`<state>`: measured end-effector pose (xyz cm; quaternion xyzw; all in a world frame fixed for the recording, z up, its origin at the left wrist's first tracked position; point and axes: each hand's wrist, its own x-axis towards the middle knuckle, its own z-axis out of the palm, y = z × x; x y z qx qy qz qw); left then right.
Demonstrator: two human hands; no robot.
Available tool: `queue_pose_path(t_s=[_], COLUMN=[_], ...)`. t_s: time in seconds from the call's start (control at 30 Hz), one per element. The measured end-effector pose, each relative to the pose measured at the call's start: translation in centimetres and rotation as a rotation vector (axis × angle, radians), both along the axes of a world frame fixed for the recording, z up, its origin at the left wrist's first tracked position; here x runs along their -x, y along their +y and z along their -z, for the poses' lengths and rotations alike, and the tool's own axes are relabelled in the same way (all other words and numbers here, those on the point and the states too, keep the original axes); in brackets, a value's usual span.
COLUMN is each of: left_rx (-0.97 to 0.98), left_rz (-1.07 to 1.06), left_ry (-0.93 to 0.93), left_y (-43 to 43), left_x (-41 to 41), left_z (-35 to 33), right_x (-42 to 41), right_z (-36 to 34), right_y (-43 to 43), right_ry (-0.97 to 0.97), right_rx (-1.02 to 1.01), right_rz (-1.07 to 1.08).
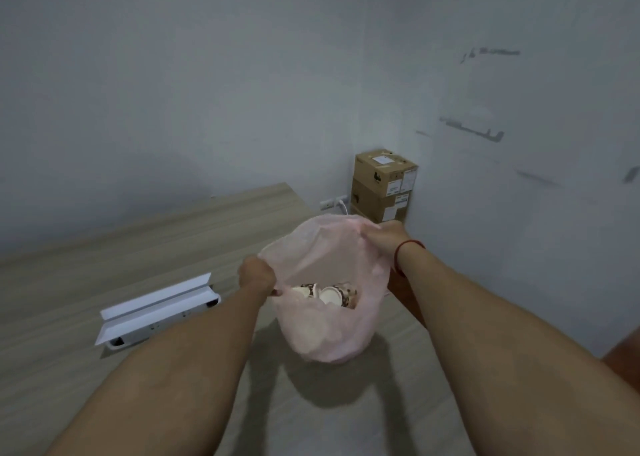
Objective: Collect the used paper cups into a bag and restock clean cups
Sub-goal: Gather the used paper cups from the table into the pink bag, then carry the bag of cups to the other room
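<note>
The left hand point(256, 272) has its grip clamped on the rim of the bag point(322, 341) at 9 o'clock, the right hand point(382, 239) likewise at 2 o'clock. The bag sits over the bench point(86, 258), cups point(329, 294) inside. I judge the film thin, soft and light, best held by its bunched rim.

Bag point(332, 258): translucent pale pink. Cups point(329, 294) inside: white interiors, dark brown patterned outsides. Tabletop point(104, 247): light wood grain. Wall point(207, 74): pale grey. Boxes point(382, 185): brown cardboard, white labels. Wrist band point(401, 251): red.
</note>
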<state>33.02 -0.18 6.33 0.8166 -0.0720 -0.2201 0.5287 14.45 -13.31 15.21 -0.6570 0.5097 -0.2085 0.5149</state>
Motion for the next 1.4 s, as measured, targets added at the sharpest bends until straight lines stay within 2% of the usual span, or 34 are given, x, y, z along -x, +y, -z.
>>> queue_pose_path(t_s=[0.1, 0.3, 0.43, 0.57, 0.67, 0.77, 0.93, 1.07, 1.23, 1.4], left_rx=[0.003, -0.017, 0.005, 0.135, 0.301, 0.262, 0.238, 0.166, 0.146, 0.129], left_rz=[0.056, 0.055, -0.140, -0.104, -0.194, -0.208, 0.062, 0.242, 0.533, 0.800], left_ry=[-0.121, -0.197, -0.127, 0.017, 0.107, 0.098, 0.123, 0.132, -0.019, -0.171], left_y=[-1.8, -3.4, -3.1, -4.2, -6.1, -7.4, -9.4, -15.2, -15.1, -18.8], left_x=[-0.1, -2.4, -4.9, -3.2, -0.8, 1.2, 5.5, 7.0, 18.7, 30.3], left_z=[-2.3, -4.5, -4.8, -7.1, -9.2, -10.2, -11.0, -8.0, -11.9, -12.7], right_x=[-0.7, -0.8, 1.1, 3.4, 5.3, 7.1, 10.0, 13.7, 21.1, 31.2], right_z=[-0.3, -1.2, -1.7, -2.6, -3.2, -3.5, -3.2, -2.7, -2.7, -2.6], right_y=[0.3, -0.6, -2.0, -2.7, -3.2, -3.5, -2.9, -2.8, -3.0, -2.9], right_ry=[0.117, 0.073, 0.079, 0.029, 0.012, 0.005, -0.007, -0.019, -0.050, -0.069], right_rx=[0.081, 0.111, 0.159, 0.149, 0.166, 0.165, 0.148, 0.130, 0.112, 0.112], right_rz=[-0.090, 0.001, 0.213, 0.324, 0.369, 0.412, 0.489, 0.562, 0.687, 0.813])
